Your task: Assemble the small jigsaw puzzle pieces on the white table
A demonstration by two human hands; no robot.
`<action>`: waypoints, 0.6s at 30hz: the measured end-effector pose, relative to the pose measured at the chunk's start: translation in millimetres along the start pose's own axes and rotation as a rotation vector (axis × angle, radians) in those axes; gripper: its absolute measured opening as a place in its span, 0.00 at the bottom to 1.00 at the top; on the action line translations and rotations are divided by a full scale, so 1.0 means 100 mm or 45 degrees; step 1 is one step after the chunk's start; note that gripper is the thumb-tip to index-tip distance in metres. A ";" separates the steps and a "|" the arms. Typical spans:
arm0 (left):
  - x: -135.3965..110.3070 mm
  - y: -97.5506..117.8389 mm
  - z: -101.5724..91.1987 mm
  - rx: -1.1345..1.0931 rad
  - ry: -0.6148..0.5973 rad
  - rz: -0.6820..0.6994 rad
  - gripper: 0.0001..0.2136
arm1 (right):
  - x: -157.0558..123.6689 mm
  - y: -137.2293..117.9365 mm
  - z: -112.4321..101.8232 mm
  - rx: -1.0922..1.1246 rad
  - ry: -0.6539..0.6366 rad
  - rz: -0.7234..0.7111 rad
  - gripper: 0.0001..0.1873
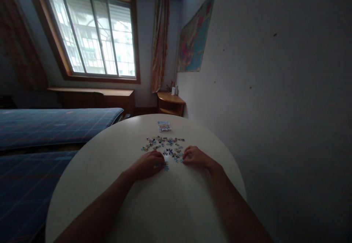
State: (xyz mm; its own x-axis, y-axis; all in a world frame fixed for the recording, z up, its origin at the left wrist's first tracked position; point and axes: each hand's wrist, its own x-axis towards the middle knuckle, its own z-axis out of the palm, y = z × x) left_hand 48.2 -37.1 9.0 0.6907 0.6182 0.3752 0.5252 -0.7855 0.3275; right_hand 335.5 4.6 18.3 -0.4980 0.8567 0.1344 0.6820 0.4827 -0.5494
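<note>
- Left edge, upper: curtain (pixel 20 34), patterned cloth, deep in shade.
- Left edge, middle to lower: bedding (pixel 55 124), dark blue plaid with thin pale and reddish lines, in two sections with a dark gap between.
- Upper left: window (pixel 122 37), tall panes in a brown wood-look frame; bars and a pale building show through the glass.
- Below it: desk (pixel 118 92), wooden, lighter top.
- Lower left to centre: table (pixel 104 184), round, smooth and white, faint sheen.
- Centre, just left of middle: left hand (pixel 150 164), palm down, fingers bent and partly closed, fingertips at a few light-blue pieces (pixel 166 168); cannot tell if one is pinched.
- Upper centre: second curtain (pixel 159 41), floral-looking, reddish, hanging in narrow folds.
- Centre, beyond the hands: picture card (pixel 164 126), small, roughly square, colourful; any lettering too small to read.
- Centre, between card and hands: jigsaw pieces (pixel 168 151), small, knobbed, blue, pale and brownish, in a loose ring around a dark-blue cluster.
- Right of centre, middle height: corner unit (pixel 170 97), wood, curved front, white container (pixel 173 90) on top.
- Just right of the pieces: right hand (pixel 196 156), fingers loosely curled, tips beside the outermost pieces; any grip cannot be told.
- Upper right of centre: map (pixel 195 37), multicoloured, labels unreadable, on the plain, marked wall (pixel 275 125).
</note>
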 end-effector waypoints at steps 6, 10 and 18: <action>-0.02 -0.04 0.02 0.010 0.014 -0.022 0.08 | 0.01 -0.25 0.05 -0.143 -0.056 -0.009 0.05; -0.02 -0.01 -0.01 0.003 0.025 -0.036 0.09 | -0.01 -0.40 0.09 -0.140 -0.080 0.078 0.08; -0.01 0.01 -0.03 -0.007 0.004 -0.054 0.08 | 0.01 -0.28 0.09 -0.076 -0.033 0.048 0.10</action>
State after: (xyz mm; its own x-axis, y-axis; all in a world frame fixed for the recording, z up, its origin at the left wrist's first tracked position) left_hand 46.6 -38.9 11.9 0.6662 0.6511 0.3636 0.5514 -0.7584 0.3477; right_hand 311.2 -10.2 26.1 -0.4848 0.8697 0.0929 0.7307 0.4611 -0.5034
